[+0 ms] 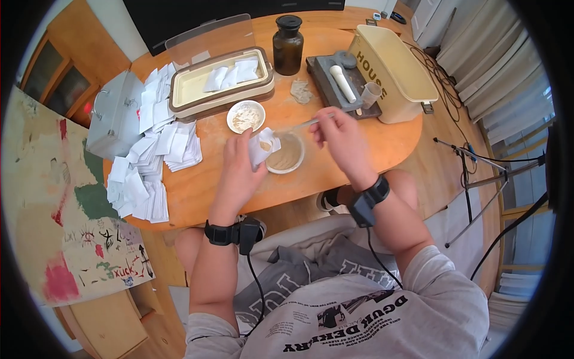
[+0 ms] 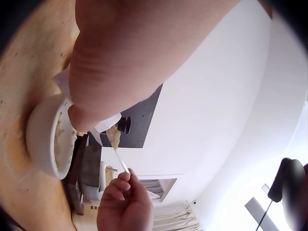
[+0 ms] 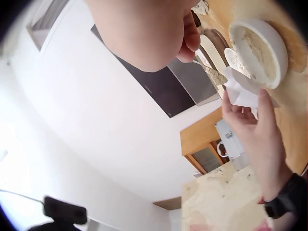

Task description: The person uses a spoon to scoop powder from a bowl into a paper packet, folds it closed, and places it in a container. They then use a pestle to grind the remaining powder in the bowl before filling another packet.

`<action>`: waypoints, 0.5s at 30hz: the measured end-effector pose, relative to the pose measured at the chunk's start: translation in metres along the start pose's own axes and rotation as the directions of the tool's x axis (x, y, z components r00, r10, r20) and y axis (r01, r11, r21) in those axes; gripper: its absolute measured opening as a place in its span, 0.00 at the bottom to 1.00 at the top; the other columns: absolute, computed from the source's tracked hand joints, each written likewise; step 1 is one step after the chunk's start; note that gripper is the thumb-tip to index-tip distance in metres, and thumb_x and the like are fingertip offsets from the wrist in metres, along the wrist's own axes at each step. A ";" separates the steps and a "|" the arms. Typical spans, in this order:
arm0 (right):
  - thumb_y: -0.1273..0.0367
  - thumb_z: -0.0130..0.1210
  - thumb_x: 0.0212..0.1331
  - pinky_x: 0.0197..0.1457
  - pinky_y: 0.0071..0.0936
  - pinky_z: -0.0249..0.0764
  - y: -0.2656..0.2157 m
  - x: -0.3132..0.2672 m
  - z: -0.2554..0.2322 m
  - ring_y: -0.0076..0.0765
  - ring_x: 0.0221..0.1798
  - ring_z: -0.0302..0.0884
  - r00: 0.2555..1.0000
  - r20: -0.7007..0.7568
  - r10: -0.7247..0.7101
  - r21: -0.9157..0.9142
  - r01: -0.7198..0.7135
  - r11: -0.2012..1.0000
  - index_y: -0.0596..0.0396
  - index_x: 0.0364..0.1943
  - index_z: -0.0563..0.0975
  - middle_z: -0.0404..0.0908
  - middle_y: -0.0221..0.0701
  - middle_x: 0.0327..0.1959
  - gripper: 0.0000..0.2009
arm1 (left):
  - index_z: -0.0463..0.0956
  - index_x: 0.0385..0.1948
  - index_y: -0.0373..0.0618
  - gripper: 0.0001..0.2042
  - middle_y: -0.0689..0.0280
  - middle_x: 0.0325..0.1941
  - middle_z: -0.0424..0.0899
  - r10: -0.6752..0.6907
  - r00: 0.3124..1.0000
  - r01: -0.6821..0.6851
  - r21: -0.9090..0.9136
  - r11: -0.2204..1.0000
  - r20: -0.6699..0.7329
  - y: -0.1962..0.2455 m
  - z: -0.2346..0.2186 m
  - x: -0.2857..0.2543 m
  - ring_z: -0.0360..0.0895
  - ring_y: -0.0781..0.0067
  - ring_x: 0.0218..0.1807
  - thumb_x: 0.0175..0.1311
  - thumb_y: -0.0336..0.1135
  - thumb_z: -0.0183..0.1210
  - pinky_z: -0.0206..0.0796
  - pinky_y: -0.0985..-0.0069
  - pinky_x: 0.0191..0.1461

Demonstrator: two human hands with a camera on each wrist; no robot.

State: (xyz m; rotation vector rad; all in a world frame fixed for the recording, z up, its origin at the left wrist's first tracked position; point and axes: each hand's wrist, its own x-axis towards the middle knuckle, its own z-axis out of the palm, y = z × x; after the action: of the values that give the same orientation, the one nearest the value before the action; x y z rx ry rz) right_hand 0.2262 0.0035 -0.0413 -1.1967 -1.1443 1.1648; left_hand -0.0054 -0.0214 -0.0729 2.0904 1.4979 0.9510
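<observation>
My left hand holds a small white paper packet between thumb and fingers, its mouth open. In my right hand the thin handle of a small scoop is pinched. Tan powder is heaped on the scoop's end, which is right at the packet's mouth in both wrist views. Below and beside the packet stands a white bowl with tan powder in it, partly covered by the left hand in the head view. Just behind is a smaller white bowl with whitish, brown-flecked powder.
Many folded white packets are piled at left beside a silver case. Behind are a lidded cream box holding packets and a dark jar. At right, a dark tray bears a white pestle, near a cream bin.
</observation>
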 end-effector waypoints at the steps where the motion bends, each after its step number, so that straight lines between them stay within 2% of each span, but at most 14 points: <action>1: 0.71 0.49 0.73 0.30 0.22 0.74 -0.002 -0.005 0.006 0.23 0.26 0.78 1.000 -0.007 -0.002 0.002 0.002 1.000 0.62 0.40 0.78 0.83 0.32 0.29 0.09 | 0.60 0.67 0.39 0.34 0.50 0.58 0.68 0.007 1.000 -0.007 0.000 1.000 0.004 0.002 0.001 0.000 0.69 0.45 0.63 0.56 0.25 0.62 0.64 0.58 0.68; 2: 0.72 0.50 0.72 0.31 0.23 0.75 -0.002 -0.013 0.013 0.26 0.27 0.80 0.985 0.063 -0.160 -0.152 0.168 0.974 0.62 0.41 0.79 0.84 0.34 0.30 0.08 | 0.60 0.67 0.39 0.34 0.50 0.58 0.67 0.002 1.000 -0.002 -0.025 1.000 0.008 0.004 0.002 0.000 0.69 0.45 0.62 0.55 0.24 0.62 0.64 0.58 0.68; 3: 0.73 0.51 0.71 0.32 0.25 0.76 -0.004 -0.020 0.016 0.28 0.28 0.81 0.942 0.155 -0.299 -0.288 0.333 0.898 0.62 0.41 0.79 0.84 0.35 0.30 0.07 | 0.61 0.67 0.39 0.34 0.49 0.58 0.67 -0.003 1.000 0.003 -0.050 0.999 0.012 0.005 0.001 0.000 0.69 0.45 0.62 0.55 0.24 0.62 0.64 0.59 0.68; 4: 0.74 0.53 0.70 0.34 0.27 0.77 -0.011 -0.026 0.016 0.33 0.30 0.83 0.913 0.145 -0.381 -0.307 0.408 0.860 0.62 0.41 0.80 0.84 0.36 0.30 0.06 | 0.61 0.67 0.39 0.34 0.49 0.58 0.67 0.001 1.000 -0.001 -0.046 0.999 0.017 0.004 0.002 0.000 0.69 0.45 0.62 0.55 0.24 0.62 0.64 0.59 0.68; 5: 0.74 0.53 0.70 0.34 0.27 0.77 -0.013 -0.028 0.013 0.33 0.30 0.83 0.914 0.141 -0.381 -0.304 0.406 0.862 0.62 0.41 0.80 0.84 0.36 0.30 0.06 | 0.61 0.65 0.38 0.33 0.50 0.58 0.67 -0.008 1.000 0.007 -0.059 0.998 -0.018 0.002 0.003 -0.001 0.69 0.46 0.62 0.55 0.23 0.62 0.64 0.60 0.68; 7: 0.74 0.52 0.70 0.34 0.28 0.77 -0.016 -0.030 0.004 0.33 0.31 0.84 0.869 0.066 -0.491 -0.349 0.481 0.804 0.61 0.42 0.80 0.84 0.36 0.30 0.06 | 0.62 0.64 0.38 0.31 0.51 0.58 0.67 -0.020 0.998 0.017 -0.070 0.997 -0.051 -0.001 0.005 -0.001 0.70 0.47 0.61 0.55 0.23 0.62 0.64 0.61 0.68; 9: 0.74 0.52 0.69 0.35 0.29 0.78 -0.017 -0.029 -0.001 0.35 0.32 0.84 0.895 0.051 -0.443 -0.346 0.432 0.833 0.61 0.42 0.79 0.84 0.37 0.30 0.06 | 0.62 0.63 0.39 0.29 0.55 0.60 0.67 -0.082 0.988 0.065 -0.124 0.990 -0.134 -0.004 0.004 0.002 0.70 0.56 0.63 0.57 0.21 0.61 0.63 0.64 0.69; 10: 0.74 0.52 0.69 0.36 0.31 0.78 -0.017 -0.027 -0.003 0.37 0.33 0.85 0.918 0.039 -0.394 -0.344 0.383 0.857 0.62 0.42 0.79 0.83 0.38 0.30 0.06 | 0.62 0.63 0.39 0.29 0.55 0.60 0.67 -0.075 0.989 0.060 -0.119 0.991 -0.129 -0.009 0.006 0.003 0.70 0.56 0.63 0.57 0.21 0.61 0.63 0.64 0.69; 11: 0.74 0.52 0.69 0.36 0.31 0.78 -0.016 -0.026 -0.005 0.37 0.33 0.85 0.918 0.029 -0.396 -0.340 0.382 0.859 0.62 0.42 0.79 0.83 0.38 0.30 0.06 | 0.61 0.62 0.40 0.29 0.57 0.61 0.66 -0.127 0.985 0.088 -0.287 0.954 -0.120 -0.014 0.008 0.004 0.68 0.61 0.65 0.58 0.20 0.60 0.62 0.66 0.70; 12: 0.74 0.52 0.69 0.37 0.34 0.78 -0.012 -0.023 -0.006 0.42 0.34 0.85 0.916 0.089 -0.391 -0.407 0.392 0.825 0.61 0.41 0.79 0.83 0.41 0.30 0.06 | 0.60 0.62 0.41 0.28 0.60 0.62 0.66 -0.180 0.978 0.116 -0.446 0.888 -0.103 -0.017 0.009 0.004 0.67 0.66 0.67 0.59 0.19 0.59 0.61 0.68 0.71; 13: 0.73 0.53 0.69 0.38 0.37 0.78 -0.008 -0.020 -0.007 0.47 0.34 0.84 0.913 0.152 -0.379 -0.471 0.404 0.784 0.61 0.41 0.79 0.83 0.43 0.31 0.06 | 0.60 0.62 0.41 0.28 0.60 0.62 0.66 -0.178 0.979 0.116 -0.443 0.889 -0.101 -0.019 0.011 0.002 0.67 0.66 0.67 0.59 0.19 0.59 0.61 0.68 0.71; 14: 0.73 0.53 0.69 0.38 0.37 0.78 -0.004 -0.018 -0.008 0.47 0.34 0.84 0.914 0.150 -0.378 -0.471 0.402 0.785 0.61 0.41 0.79 0.83 0.43 0.31 0.06 | 0.59 0.63 0.41 0.29 0.60 0.63 0.66 -0.138 0.986 0.082 -0.440 0.894 -0.097 -0.014 0.012 0.001 0.66 0.67 0.67 0.59 0.18 0.59 0.60 0.69 0.72; 15: 0.73 0.53 0.68 0.38 0.40 0.77 0.001 -0.016 -0.010 0.51 0.34 0.83 0.905 0.184 -0.384 -0.507 0.422 0.752 0.61 0.40 0.78 0.82 0.45 0.31 0.06 | 0.59 0.63 0.42 0.29 0.61 0.63 0.65 -0.097 0.991 0.046 -0.441 0.897 -0.094 -0.012 0.014 0.001 0.66 0.69 0.68 0.60 0.18 0.59 0.59 0.70 0.73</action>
State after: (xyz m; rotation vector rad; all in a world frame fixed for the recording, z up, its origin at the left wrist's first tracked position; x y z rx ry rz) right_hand 0.2352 -0.0128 -0.0426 -1.2312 -1.7610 0.5593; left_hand -0.0026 -0.0157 -0.0902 1.6705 1.2559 1.2630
